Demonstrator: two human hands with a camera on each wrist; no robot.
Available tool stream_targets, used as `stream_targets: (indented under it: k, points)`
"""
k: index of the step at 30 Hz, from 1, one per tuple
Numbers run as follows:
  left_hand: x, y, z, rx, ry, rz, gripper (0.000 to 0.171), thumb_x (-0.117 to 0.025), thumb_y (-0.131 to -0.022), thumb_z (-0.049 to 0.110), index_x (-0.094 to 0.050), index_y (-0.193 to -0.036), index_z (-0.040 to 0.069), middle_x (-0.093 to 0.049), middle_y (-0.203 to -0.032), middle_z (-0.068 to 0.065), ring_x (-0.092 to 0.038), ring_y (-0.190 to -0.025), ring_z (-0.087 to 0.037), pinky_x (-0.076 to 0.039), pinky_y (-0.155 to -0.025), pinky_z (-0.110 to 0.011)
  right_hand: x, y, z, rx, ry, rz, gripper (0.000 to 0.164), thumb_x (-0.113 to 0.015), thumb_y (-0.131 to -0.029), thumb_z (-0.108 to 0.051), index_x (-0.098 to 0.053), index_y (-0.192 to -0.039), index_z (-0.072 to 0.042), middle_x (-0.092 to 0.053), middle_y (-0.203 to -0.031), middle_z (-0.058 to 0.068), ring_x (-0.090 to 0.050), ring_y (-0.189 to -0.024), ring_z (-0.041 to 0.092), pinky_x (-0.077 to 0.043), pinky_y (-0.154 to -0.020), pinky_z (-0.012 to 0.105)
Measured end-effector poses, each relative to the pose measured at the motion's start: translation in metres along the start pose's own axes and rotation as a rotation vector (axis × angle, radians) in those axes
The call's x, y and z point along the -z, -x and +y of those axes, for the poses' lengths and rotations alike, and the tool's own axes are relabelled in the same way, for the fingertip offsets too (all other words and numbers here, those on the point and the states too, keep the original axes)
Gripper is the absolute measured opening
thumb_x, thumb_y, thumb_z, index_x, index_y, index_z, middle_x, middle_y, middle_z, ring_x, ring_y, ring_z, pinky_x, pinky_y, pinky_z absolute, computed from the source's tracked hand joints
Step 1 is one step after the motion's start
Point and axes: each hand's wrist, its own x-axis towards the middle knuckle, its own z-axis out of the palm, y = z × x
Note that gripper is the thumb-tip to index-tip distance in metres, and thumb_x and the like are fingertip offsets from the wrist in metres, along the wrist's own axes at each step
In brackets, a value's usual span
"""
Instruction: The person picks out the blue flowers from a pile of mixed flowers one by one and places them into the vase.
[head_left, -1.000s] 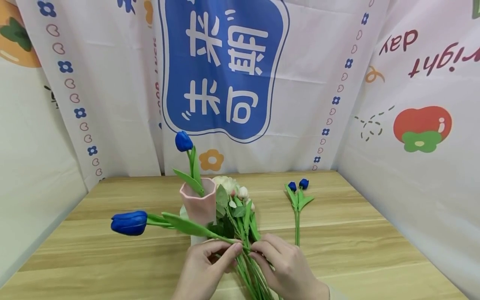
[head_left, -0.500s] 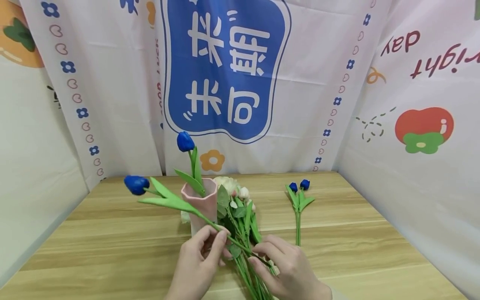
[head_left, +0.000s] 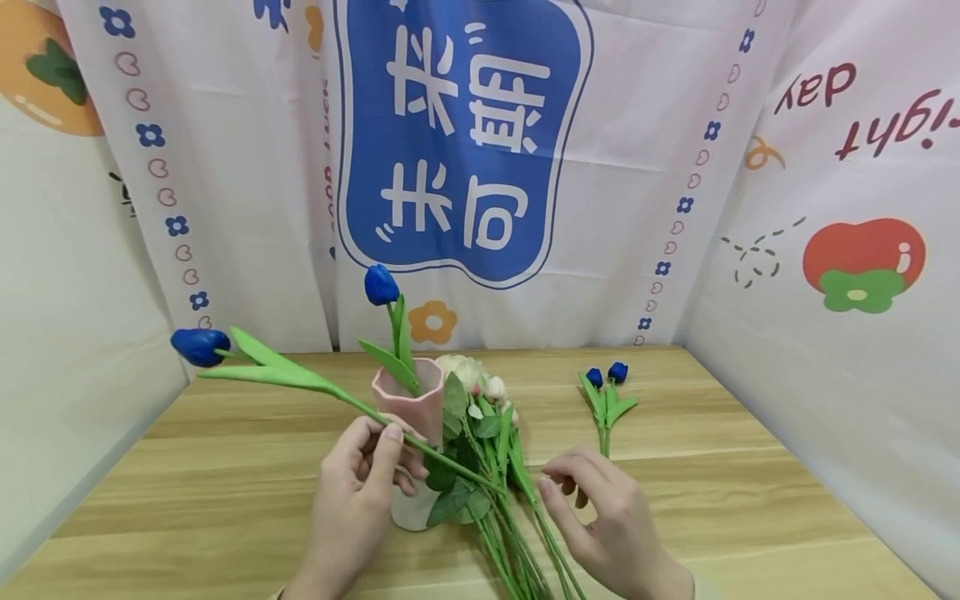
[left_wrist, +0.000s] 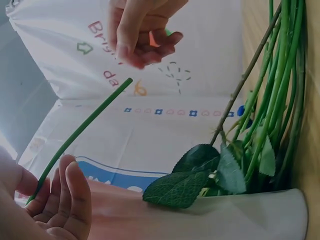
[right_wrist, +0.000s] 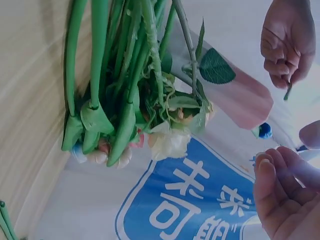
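In the head view my left hand [head_left: 363, 479] pinches the stem of a blue tulip [head_left: 199, 347] between thumb and fingers. Its bloom points left, and the cut end of the stem [left_wrist: 80, 131] slants up in the left wrist view. My right hand [head_left: 611, 521] is apart from the stem, its fingers loosely bent and holding nothing. Behind the left hand stands a pink and white vase [head_left: 408, 410], partly hidden, with another blue tulip [head_left: 382, 285] upright in it. Between the hands lies a bunch of flowers [head_left: 487, 429] with white blooms, leaves and long green stems.
Small blue tulips [head_left: 606, 404] lie farther back on the right of the wooden table [head_left: 720, 475]. Printed cloth [head_left: 622, 208] hangs behind the table and along both sides.
My left hand has moved left with the tulip, whose bloom swung up from low left. My right hand has let go of the stem's end and drawn slightly right.
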Motion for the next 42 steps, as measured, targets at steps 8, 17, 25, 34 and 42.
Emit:
stream_targets:
  k: [8,17,25,34,42]
  points:
    - [0.011,-0.012,0.007,-0.046,-0.012,0.036,0.019,-0.038,-0.097,0.012,-0.049,-0.096,-0.004,-0.057,-0.077,-0.018,-0.058,-0.061,-0.025,-0.053,-0.047,-0.035,0.011,-0.006,-0.001,-0.034,0.002,0.019,0.008,-0.058,-0.082,0.0,-0.059,-0.085,-0.007,-0.053,-0.078,-0.004,-0.045,-0.063,0.006,-0.038,-0.05,0.008]
    - [0.033,-0.036,0.019,-0.075,-0.033,0.043,0.024,-0.032,-0.098,0.017,-0.042,-0.099,-0.005,-0.059,-0.086,-0.021,-0.059,-0.061,-0.026,-0.054,-0.047,-0.035,0.014,-0.002,0.001,-0.06,0.008,0.026,0.014,-0.059,-0.08,0.003,-0.061,-0.087,-0.009,-0.055,-0.078,-0.004,-0.046,-0.061,0.004,-0.041,-0.049,0.01]
    - [0.049,-0.054,0.03,-0.03,0.011,0.152,0.026,-0.037,-0.097,0.02,-0.047,-0.107,-0.001,-0.057,-0.09,-0.024,-0.058,-0.071,-0.026,-0.055,-0.051,-0.033,0.013,0.0,0.003,-0.071,0.02,0.018,0.015,-0.06,-0.079,0.003,-0.06,-0.086,-0.011,-0.054,-0.078,-0.006,-0.046,-0.062,0.004,-0.041,-0.05,0.01]
    - [0.062,-0.064,0.033,0.007,0.066,0.195,0.03,-0.039,-0.095,0.025,-0.045,-0.11,-0.001,-0.052,-0.095,-0.026,-0.057,-0.08,-0.032,-0.056,-0.061,-0.034,0.013,-0.001,0.002,-0.053,0.016,0.028,0.015,-0.06,-0.079,0.003,-0.06,-0.085,-0.01,-0.054,-0.078,-0.005,-0.046,-0.061,0.004,-0.039,-0.052,0.007]
    - [0.058,-0.069,0.027,-0.007,-0.053,0.17,0.029,-0.037,-0.096,0.024,-0.045,-0.111,0.001,-0.056,-0.095,-0.023,-0.058,-0.078,-0.028,-0.056,-0.059,-0.034,0.012,0.001,0.004,-0.052,0.021,0.027,0.014,-0.06,-0.079,0.002,-0.06,-0.085,-0.01,-0.054,-0.078,-0.005,-0.045,-0.061,0.004,-0.04,-0.05,0.009]
